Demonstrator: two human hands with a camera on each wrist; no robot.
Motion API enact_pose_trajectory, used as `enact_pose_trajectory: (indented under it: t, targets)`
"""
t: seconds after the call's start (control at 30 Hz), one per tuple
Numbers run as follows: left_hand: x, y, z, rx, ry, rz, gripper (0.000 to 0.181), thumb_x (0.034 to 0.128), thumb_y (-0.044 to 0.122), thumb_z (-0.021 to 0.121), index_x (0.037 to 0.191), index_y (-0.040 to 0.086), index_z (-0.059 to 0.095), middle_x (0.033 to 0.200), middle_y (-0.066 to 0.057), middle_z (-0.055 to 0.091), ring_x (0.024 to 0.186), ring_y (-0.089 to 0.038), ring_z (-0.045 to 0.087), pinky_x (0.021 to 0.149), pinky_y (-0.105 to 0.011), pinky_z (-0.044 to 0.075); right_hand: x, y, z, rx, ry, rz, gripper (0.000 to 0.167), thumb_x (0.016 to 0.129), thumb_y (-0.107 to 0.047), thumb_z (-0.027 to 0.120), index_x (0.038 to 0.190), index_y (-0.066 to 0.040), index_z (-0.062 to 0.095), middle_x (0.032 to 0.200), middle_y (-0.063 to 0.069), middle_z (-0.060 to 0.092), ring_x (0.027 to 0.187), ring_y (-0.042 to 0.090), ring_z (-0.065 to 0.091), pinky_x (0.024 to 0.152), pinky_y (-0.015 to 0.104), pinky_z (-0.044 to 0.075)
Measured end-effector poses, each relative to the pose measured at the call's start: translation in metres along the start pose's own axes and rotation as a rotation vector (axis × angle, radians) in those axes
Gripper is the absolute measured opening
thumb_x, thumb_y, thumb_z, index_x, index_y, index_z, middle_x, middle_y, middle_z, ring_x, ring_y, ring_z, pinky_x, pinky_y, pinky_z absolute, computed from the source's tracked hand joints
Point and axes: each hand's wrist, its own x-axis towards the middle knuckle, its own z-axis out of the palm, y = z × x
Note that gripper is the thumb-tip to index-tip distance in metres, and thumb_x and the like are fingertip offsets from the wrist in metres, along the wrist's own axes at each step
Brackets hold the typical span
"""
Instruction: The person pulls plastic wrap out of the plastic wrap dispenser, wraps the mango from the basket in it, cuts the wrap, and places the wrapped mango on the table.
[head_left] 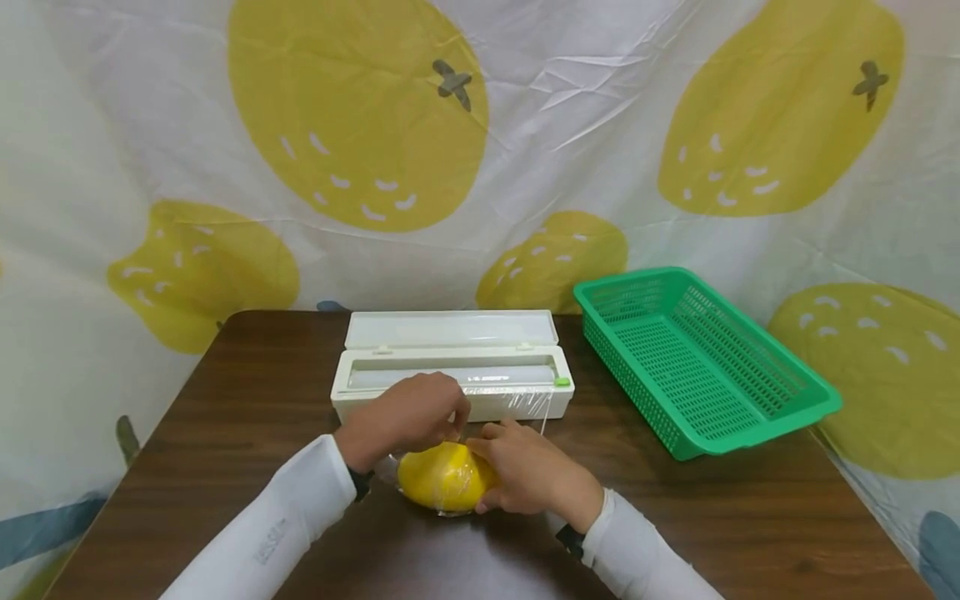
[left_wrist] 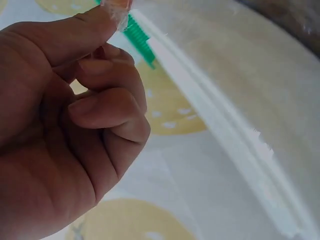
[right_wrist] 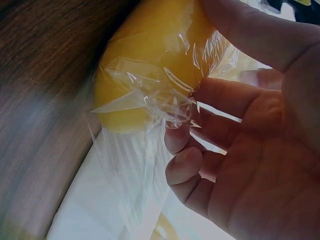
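Observation:
A smooth yellow fruit [head_left: 442,479], its exact kind not clear, lies near the table's middle under clear plastic wrap [right_wrist: 145,107]. My left hand [head_left: 416,412] is above its far side; in the left wrist view its thumb and forefinger pinch a crumpled bit of wrap [left_wrist: 118,14], the other fingers curled. With thumb and fingers, my right hand [head_left: 528,471] holds the fruit's right side, fingertips against bunched film. Stretched wrap runs from the fruit to a white wrap dispenser [head_left: 450,407] just behind, its lid raised and a roll inside.
A green perforated basket [head_left: 708,379] stands at the back right of the brown wooden table [head_left: 247,400]. A fabric sheet [head_left: 570,150] printed with yellow fruits hangs behind the table. The dispenser has a small green cutter piece [head_left: 562,382] at its right end.

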Motion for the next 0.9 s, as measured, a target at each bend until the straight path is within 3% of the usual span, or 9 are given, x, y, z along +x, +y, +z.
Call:
enact_pose_trajectory:
  t: [0.23, 0.43, 0.7, 0.9]
  targets:
    - [0.012, -0.006, 0.019, -0.081, -0.017, 0.051, 0.014, 0.0846, 0.004, 0.075, 0.076, 0.015, 0.075, 0.076, 0.007, 0.067, 0.071, -0.012, 0.059, 0.070, -0.029, 0.053, 0.000, -0.001, 0.000, -0.023, 0.011, -0.018, 0.075, 0.075, -0.051, 0.085, 0.136, -0.015, 0.063, 0.121, 0.002, 0.065, 0.097, 0.021, 0.055, 0.087, 0.040, 0.051]
    - [0.010, -0.010, 0.025, -0.141, 0.048, 0.075, 0.008, 0.0807, 0.001, 0.076, 0.080, 0.009, 0.078, 0.080, -0.001, 0.074, 0.076, -0.016, 0.066, 0.071, -0.029, 0.056, 0.000, 0.000, 0.000, 0.001, 0.011, -0.022, 0.075, 0.075, -0.049, 0.086, 0.137, -0.014, 0.062, 0.122, 0.002, 0.065, 0.100, 0.022, 0.055, 0.090, 0.042, 0.051]
    - [0.004, -0.009, 0.031, -0.351, 0.123, -0.083, 0.017, 0.0755, -0.001, 0.074, 0.087, 0.011, 0.074, 0.073, 0.003, 0.066, 0.067, -0.010, 0.058, 0.063, -0.026, 0.051, 0.002, 0.002, 0.003, 0.107, 0.044, 0.001, 0.086, 0.069, -0.045, 0.091, 0.141, -0.017, 0.053, 0.121, 0.000, 0.069, 0.102, 0.023, 0.058, 0.089, 0.042, 0.053]
    - [0.001, -0.009, 0.036, -0.368, 0.217, -0.152, 0.017, 0.0726, 0.001, 0.077, 0.080, 0.013, 0.067, 0.070, 0.004, 0.060, 0.066, -0.012, 0.054, 0.063, -0.026, 0.047, 0.002, 0.002, 0.003, 0.163, 0.070, 0.010, 0.100, 0.068, -0.041, 0.093, 0.149, -0.016, 0.041, 0.109, -0.002, 0.069, 0.099, 0.022, 0.056, 0.085, 0.040, 0.051]
